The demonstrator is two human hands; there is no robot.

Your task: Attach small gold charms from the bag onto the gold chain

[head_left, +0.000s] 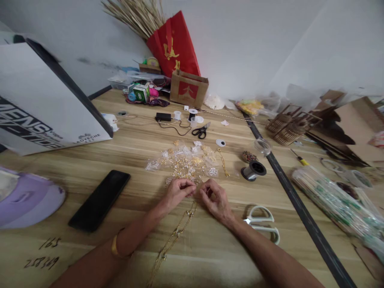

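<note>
Gold chain [163, 255], one, lay on the near side of the trinket pile [187, 165], seemingly light, limp, best lifted by its links; left hand [181, 189] and right hand [215, 199] pinched, contents indiscernible.

Dim, diffuse light casts soft shadows, the view's edges stretch, and the chain [177, 232] seems blurred.

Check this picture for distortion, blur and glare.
Head view: wide-angle stretch appears to skew the white box; head view: small shiny pieces smear together, and fine detail between left hand and right hand is unclear; head view: soft light, no strong glare on the phone.
</note>
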